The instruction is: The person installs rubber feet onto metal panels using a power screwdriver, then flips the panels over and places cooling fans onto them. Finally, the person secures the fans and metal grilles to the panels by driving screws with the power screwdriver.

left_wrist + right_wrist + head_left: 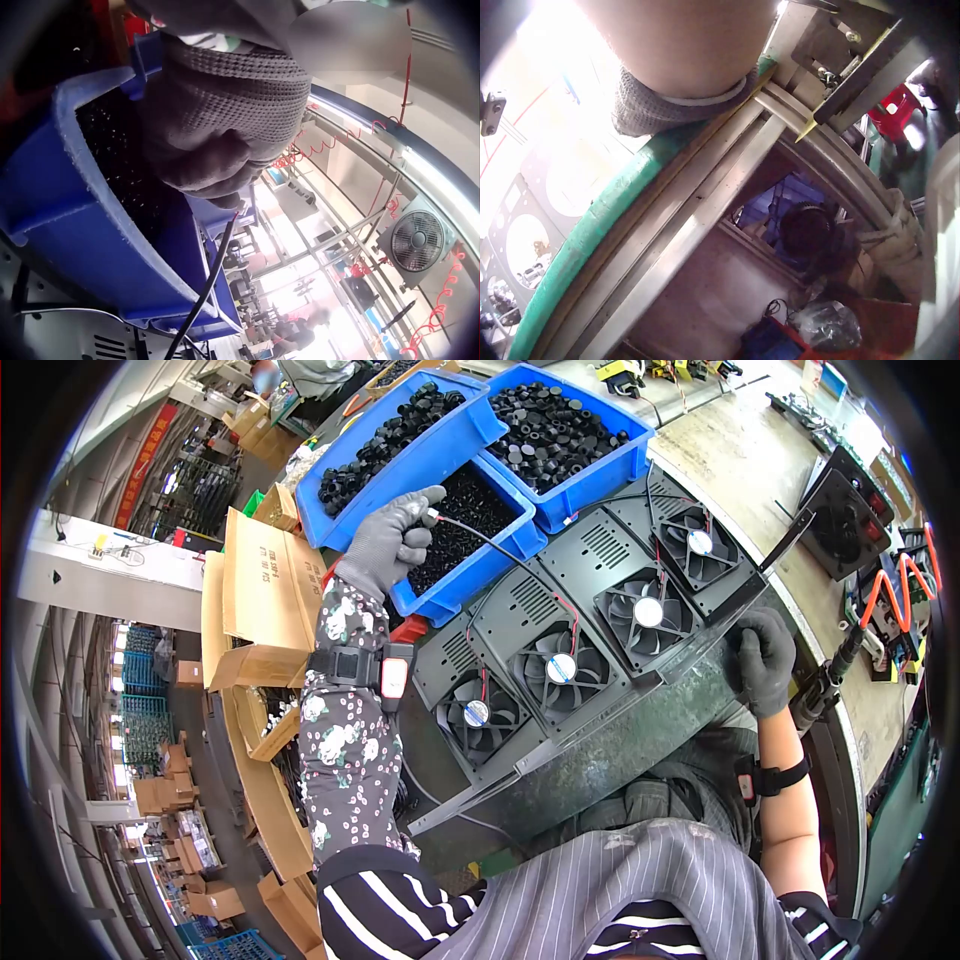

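My left hand (pixel 390 542), in a grey glove, pinches the end of a thin black cable (pixel 492 542) over a blue bin (pixel 525 540) of small black parts. In the left wrist view the cable (pixel 196 304) runs down from the fingertips. It leads toward a row of dark metal panels (pixel 530 600), each with a black fan (pixel 562 670) and red wires, lying on the green table. My gloved right hand (pixel 766 662) is by the panels' right end with loosely curled fingers and nothing seen in it. Only its glove cuff (pixel 675 112) shows in the right wrist view.
Two more blue bins (pixel 640 448) of black caps stand behind, one tilted on the others. Opened cardboard boxes (pixel 265 580) are at left. On the right, a power screwdriver (pixel 825 685) hangs on a coiled red cord (pixel 905 585), near a standing black fan panel (pixel 845 520).
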The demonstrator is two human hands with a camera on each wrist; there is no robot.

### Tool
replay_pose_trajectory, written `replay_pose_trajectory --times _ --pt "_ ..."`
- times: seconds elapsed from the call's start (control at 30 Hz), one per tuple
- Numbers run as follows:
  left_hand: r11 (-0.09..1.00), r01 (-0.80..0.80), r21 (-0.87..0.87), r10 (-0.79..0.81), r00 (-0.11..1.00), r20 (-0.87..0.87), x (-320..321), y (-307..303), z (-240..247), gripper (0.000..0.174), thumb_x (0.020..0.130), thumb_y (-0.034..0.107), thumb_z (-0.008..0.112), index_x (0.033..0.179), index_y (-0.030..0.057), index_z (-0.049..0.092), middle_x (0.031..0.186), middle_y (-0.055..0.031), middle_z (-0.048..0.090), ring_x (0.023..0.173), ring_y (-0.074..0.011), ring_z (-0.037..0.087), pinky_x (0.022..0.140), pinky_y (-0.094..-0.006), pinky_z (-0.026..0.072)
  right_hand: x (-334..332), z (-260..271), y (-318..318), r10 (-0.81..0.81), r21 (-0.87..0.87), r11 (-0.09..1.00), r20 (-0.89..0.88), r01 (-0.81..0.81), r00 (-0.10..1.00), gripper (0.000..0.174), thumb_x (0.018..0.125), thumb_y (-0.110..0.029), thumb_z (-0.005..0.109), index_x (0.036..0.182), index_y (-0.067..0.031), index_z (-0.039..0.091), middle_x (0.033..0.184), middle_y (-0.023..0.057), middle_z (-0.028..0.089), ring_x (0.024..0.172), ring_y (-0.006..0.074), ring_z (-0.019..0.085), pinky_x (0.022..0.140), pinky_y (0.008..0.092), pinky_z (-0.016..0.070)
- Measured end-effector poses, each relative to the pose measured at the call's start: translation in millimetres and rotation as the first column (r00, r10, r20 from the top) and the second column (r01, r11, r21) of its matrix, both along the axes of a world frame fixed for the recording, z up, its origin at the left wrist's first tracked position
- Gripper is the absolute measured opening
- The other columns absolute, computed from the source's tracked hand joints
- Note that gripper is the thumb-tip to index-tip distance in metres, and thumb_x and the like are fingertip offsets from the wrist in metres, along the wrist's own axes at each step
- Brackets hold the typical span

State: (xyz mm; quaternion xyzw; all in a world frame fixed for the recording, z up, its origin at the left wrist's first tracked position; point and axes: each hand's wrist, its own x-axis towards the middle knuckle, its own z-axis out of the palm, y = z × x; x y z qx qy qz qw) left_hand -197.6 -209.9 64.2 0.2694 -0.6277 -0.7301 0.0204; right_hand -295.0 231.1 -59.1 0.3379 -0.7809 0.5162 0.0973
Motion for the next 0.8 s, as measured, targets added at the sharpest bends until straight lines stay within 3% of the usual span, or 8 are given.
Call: replay_pose_trajectory --times 0.27,0.43,0.5,0.53,0.57,0.6,0.67,0.8 --pt "0.937 0.165 0.309 -0.07 0.953 -0.296 43.5 10.6 64.7 0.031 0.093 0.017 0.049 0.121 0.0028 0.045 0.071 0.0042 0.044 0.047 -0.0009 0.03 0.035 -0.0141 0.027 -0.1 -3.3 2.0 -0.005 -0.007 1.0 0.019 0.005 1.0 0.016 0.079 -0.004 0.051 0.092 0.0008 0.059 0.086 0.013 0.058 0.079 0.0241 0.057 0.073 0.0301 0.0449" --pt "0.952 0.293 -0.087 -0.3 0.844 -0.444 95.1 82.4 140.6 0.044 0.094 0.008 0.044 0.133 -0.005 0.03 0.075 0.0017 0.04 0.05 0.0 0.034 0.035 -0.0142 0.0306 -0.1 -4.3 2.1 0.0 -0.019 1.0 0.024 0.0 1.0 0.018 0.079 -0.001 0.051 0.094 -0.0007 0.06 0.086 0.0116 0.059 0.078 0.0213 0.058 0.072 0.0286 0.0456" --pt "0.97 0.16 -0.183 -0.234 0.826 -0.514 116.7 134.4 153.2 0.047 0.093 0.006 0.042 0.136 -0.0051 0.026 0.079 0.0005 0.045 0.052 -0.0015 0.042 0.038 -0.0155 0.036 -0.2 -5.9 2.0 -0.019 -0.022 1.0 0.003 0.019 1.0 0.018 0.079 -0.002 0.052 0.095 -0.0014 0.061 0.087 0.0109 0.059 0.077 0.0199 0.057 0.072 0.0276 0.0452" --pt "0.576 -0.525 -0.626 0.154 0.822 -0.548 133.2 167.1 133.9 0.046 0.093 0.006 0.04 0.137 -0.0028 0.029 0.087 -0.0021 0.054 0.058 -0.0045 0.051 0.041 -0.0138 0.0371 -0.2 -6.3 2.0 -0.015 -0.026 1.0 0.009 0.016 1.0 0.018 0.079 -0.002 0.052 0.095 -0.0013 0.061 0.087 0.0108 0.059 0.077 0.0199 0.057 0.072 0.0275 0.0452" --pt "0.92 -0.047 -0.39 -0.163 0.858 -0.487 140.6 172.8 133.9 0.032 0.094 0.007 0.04 0.123 -0.006 0.039 0.09 -0.0085 0.058 0.063 -0.0083 0.056 0.049 -0.0181 0.0454 0.3 -6.6 2.8 -0.009 -0.033 0.999 0.016 0.009 1.0 0.018 0.079 -0.003 0.052 0.095 -0.0013 0.061 0.087 0.0106 0.059 0.077 0.0198 0.057 0.072 0.0274 0.0451" --pt "0.868 0.491 -0.067 -0.446 0.713 -0.541 147.8 173.8 135.8 0.025 0.095 0.009 0.04 0.108 -0.0092 0.05 0.093 -0.0149 0.061 0.069 -0.0122 0.061 0.057 -0.0223 0.0537 1.0 -6.4 3.0 -0.009 -0.025 1.0 0.024 0.009 1.0 0.018 0.079 -0.003 0.052 0.095 -0.0013 0.061 0.087 0.0106 0.059 0.077 0.0198 0.057 0.072 0.0274 0.0451" --pt "0.708 0.571 0.415 -0.423 0.814 -0.399 160.4 190.0 114.6 0.024 0.094 0.012 0.044 0.076 -0.0021 0.052 0.065 -0.0087 0.058 0.045 -0.0147 0.054 0.04 -0.0243 0.0473 2.3 -5.9 3.6 -0.001 -0.041 0.999 0.024 0.002 1.0 0.018 0.08 -0.004 0.053 0.095 -0.0012 0.062 0.088 0.0106 0.059 0.078 0.0198 0.058 0.072 0.0275 0.0454" --pt "0.627 0.331 -0.705 -0.501 0.865 -0.04 123.1 283.6 -6.1 0.012 0.089 0.012 0.053 0.091 0.0043 0.062 0.083 -0.0096 0.064 0.073 -0.0204 0.063 0.066 -0.031 0.0508 1.7 -8.5 4.0 0.012 -0.07 0.997 -0.026 -0.014 1.0 0.017 0.08 -0.004 0.054 0.095 -0.0013 0.062 0.089 0.011 0.06 0.079 0.0206 0.059 0.073 0.0282 0.0463"
